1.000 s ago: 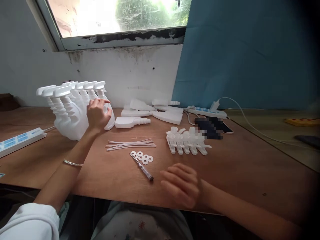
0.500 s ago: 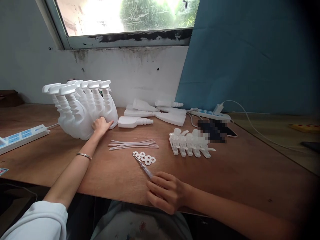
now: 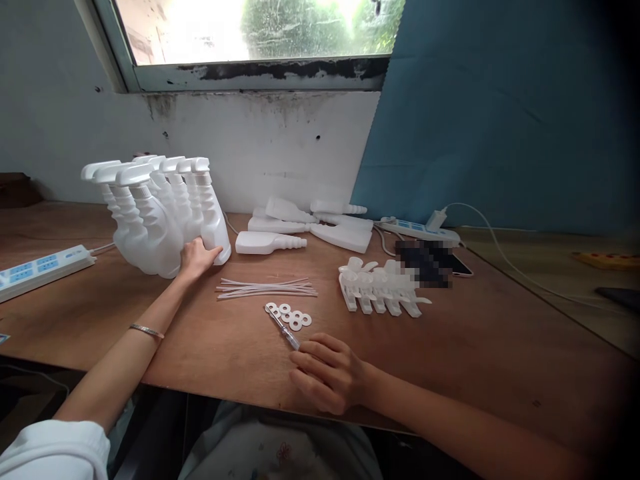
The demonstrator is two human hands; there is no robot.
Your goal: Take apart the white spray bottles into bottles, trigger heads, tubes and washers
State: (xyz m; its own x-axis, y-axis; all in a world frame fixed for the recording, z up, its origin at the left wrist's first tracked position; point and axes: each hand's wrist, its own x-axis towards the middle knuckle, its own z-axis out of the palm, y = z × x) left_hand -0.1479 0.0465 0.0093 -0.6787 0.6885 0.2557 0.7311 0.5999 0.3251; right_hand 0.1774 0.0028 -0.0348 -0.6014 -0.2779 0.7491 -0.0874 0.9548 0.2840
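Observation:
A cluster of white spray bottles (image 3: 155, 233) stands upright at the left, their trigger heads on top. My left hand (image 3: 197, 259) is at the base of the rightmost spray bottle (image 3: 214, 223), its thumb along the lower body and its other fingers partly hidden. Near the front edge, my right hand (image 3: 330, 373) is closed round the handle of a slim metal-tipped tool (image 3: 286, 332) with a clear shaft, perhaps a screwdriver. The tool's tip lies at several flat white washers (image 3: 296, 319). Behind them is a bundle of thin white tubes (image 3: 267, 287).
Bottles without heads (image 3: 270, 243) lie on the wooden table (image 3: 240, 353) towards the wall. Translucent trigger heads (image 3: 380, 287) lie in rows at the right, beside a partly pixelated dark device (image 3: 425, 262). Power strips stand left (image 3: 47, 270) and back right (image 3: 423, 230).
The rightmost spray bottle has turned and its head has shifted left, closer to the cluster; my left hand has moved slightly left and down with it. My right hand has barely shifted.

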